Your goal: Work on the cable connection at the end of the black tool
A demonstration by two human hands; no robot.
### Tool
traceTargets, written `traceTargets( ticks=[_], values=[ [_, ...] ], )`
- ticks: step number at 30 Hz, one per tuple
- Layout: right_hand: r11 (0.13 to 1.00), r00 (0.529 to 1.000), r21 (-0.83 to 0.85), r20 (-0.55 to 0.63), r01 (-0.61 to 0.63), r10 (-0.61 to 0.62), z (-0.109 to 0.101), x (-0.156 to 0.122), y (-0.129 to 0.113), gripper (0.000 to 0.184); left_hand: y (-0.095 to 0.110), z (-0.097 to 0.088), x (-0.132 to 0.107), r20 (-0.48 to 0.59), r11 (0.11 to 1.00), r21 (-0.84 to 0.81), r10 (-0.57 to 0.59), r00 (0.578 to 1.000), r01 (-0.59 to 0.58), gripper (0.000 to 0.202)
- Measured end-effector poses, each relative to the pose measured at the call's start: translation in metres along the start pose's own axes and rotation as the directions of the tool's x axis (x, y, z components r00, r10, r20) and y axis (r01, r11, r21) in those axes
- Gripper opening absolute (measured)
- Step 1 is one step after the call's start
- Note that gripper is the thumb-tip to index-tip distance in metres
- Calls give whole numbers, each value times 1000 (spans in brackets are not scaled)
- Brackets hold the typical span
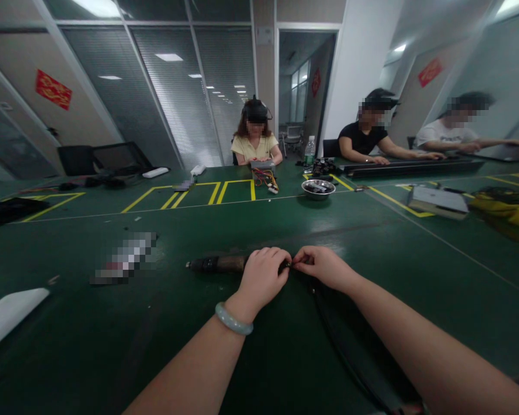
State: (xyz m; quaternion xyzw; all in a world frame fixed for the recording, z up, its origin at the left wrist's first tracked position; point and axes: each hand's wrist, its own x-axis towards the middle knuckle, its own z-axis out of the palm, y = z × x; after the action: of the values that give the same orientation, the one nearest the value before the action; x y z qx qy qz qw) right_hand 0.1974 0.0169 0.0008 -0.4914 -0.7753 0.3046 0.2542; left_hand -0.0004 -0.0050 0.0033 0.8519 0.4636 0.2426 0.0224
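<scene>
A dark, tube-shaped electric screwdriver lies across the green table in front of me, its narrow metal tip pointing left. My left hand, with a pale green bangle on the wrist, is wrapped around its rear end from above. Close by on the right, my right hand pinches the end of a black cord where it meets the screwdriver. The exact joint is small and partly covered by my fingers. From there the cord curves down toward the table's near edge, under my right forearm.
A metal bowl of small dark parts stands beyond my hands, near a water bottle. A blurred flat item lies to the left, and a white object nearer. Three people sit across the table; one handles a box with coloured wires.
</scene>
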Motion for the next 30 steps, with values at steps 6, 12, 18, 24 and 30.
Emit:
traceTargets(
  ticks=[6, 12, 18, 24, 30],
  values=[
    [999, 1000, 36, 12, -22, 22, 1, 0, 0, 13, 0, 0, -1, -9, 1000, -7, -3, 1000, 2, 13],
    [999, 999, -1, -16, -35, 35, 2, 1, 1, 19, -2, 2, 0, -15, 1000, -13, 8, 1000, -8, 9],
    [1000, 999, -9, -35, -25, 25, 3, 1, 1, 23, -4, 3, 2, 5, 1000, -16, 0, 1000, 1, 6],
    [1000, 999, -4, -52, -14, 14, 4, -1, -4, 23, -3, 3, 4, 9, 1000, 5, 1, 1000, -1, 7],
    [1000, 998, 1, -54, -13, 13, 3, -2, -7, 23, 0, 3, 5, -22, 1000, 25, 13, 1000, -12, 5]
  ],
)
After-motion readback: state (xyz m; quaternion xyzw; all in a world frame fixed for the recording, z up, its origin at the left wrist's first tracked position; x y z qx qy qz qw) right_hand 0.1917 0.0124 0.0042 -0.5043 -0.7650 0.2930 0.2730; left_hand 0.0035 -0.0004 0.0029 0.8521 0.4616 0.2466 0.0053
